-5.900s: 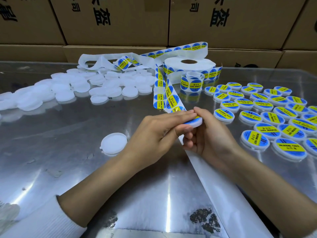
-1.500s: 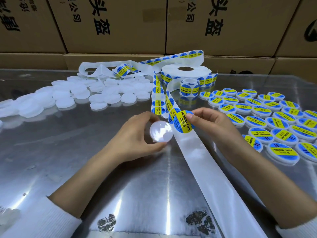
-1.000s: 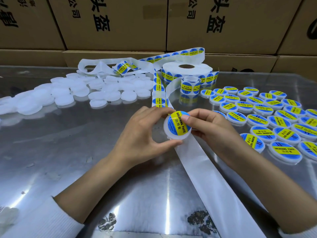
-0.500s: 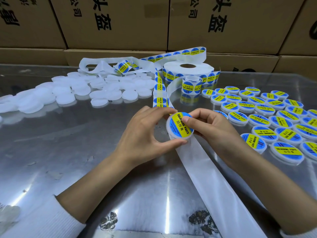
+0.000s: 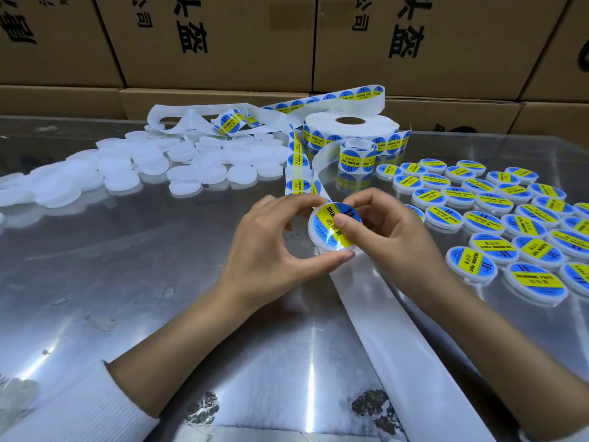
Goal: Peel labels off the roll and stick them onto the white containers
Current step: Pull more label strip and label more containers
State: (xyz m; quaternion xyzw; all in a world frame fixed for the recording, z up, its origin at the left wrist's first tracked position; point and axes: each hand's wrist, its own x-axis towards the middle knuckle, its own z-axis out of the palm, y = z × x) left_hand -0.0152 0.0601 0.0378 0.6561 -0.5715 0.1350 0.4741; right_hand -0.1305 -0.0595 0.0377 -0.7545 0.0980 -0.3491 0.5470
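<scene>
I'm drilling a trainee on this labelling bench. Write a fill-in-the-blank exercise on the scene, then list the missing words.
1. The left hand grips a round white container whose label is blue and ____.
2. The right hand presses its ____ onto that label.
3. The unlabelled containers lie on the ____ side of the metal table.
4. Behind the label roll stand cardboard ____.

Missing words: yellow; thumb; left; boxes

Bare steel left of backing strip
</scene>
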